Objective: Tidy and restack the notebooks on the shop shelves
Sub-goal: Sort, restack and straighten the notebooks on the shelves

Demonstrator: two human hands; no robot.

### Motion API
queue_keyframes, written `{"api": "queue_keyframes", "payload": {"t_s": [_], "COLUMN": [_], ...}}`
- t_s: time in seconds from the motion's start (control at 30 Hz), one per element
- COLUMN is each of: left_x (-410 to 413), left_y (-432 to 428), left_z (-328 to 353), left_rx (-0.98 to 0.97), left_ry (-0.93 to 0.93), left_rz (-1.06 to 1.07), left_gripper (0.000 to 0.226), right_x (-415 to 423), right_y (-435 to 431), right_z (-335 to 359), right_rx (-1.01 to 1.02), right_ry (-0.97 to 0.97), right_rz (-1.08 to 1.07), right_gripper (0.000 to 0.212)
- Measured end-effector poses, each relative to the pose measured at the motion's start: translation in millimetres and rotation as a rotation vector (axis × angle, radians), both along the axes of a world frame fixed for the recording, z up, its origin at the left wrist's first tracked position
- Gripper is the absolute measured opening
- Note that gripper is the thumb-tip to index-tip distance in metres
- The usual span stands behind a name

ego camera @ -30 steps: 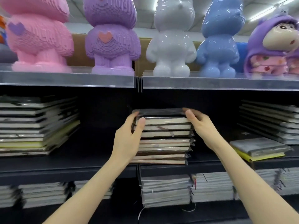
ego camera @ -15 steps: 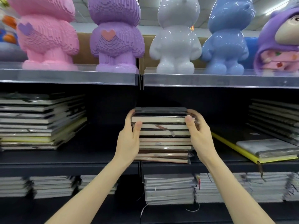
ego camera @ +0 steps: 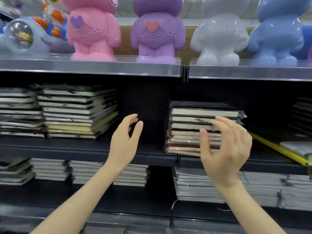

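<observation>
Middle shelf [ego camera: 84,147] bears flat-lying notebooks [ego camera: 185,125], page edges facing outward.

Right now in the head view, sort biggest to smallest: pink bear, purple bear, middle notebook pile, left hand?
1. Middle notebook pile, widest.
2. Pink bear and purple bear look alike, heads cut off.
3. Left hand, smallest though closest.

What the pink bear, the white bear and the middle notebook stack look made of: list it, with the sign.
Pink bear: small plastic bricks, matte, seemingly; stepped, pixel-like surface. White bear: smooth glossy ceramic or hard plastic; sharp light reflections. Middle notebook stack: paper pages, dark covers, probably clear film wrap; shiny crinkles at corners.
</observation>
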State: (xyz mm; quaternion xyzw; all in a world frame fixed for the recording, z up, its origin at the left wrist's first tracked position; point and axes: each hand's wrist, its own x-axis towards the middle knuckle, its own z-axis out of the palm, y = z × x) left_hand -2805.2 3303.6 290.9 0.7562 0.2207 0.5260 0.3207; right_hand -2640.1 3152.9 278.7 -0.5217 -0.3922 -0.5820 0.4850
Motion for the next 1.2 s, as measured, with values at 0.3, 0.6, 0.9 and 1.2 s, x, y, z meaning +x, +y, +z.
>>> {"api": "queue_keyframes", "payload": {"t_s": [0.3, 0.6, 0.9, 1.2], "left_x": [-120.5, -163.5, -163.2, -160.4], "left_y": [148.0, 253.2, 259.1, 244.0], "left_z": [2.5, 41.2, 46.4, 50.0], "left_rx": [0.2, 0.201, 0.06, 0.095], "left_ry": [0.06, 0.099, -0.072, -0.12], "left_rz": [0.574, 0.504, 0.38, 0.346], "left_gripper": [0.039, 0.053, 0.066, 0.066], "right_x": [-118.6, -166.5, -176.7, -190.1], "right_y": [159.3, 283.2, 322.1, 306.8], "right_z": [10.5, 56.5, 73.5, 73.7], "right_rx": [-0.548, -0.519, -0.412, -0.332], "right_ry": [0.409, 0.824, 0.899, 0.837], "right_rz": [0.52, 0.855, 1.027, 0.903], "right_gripper": [0.044, 0.073, 0.077, 0.049]}}
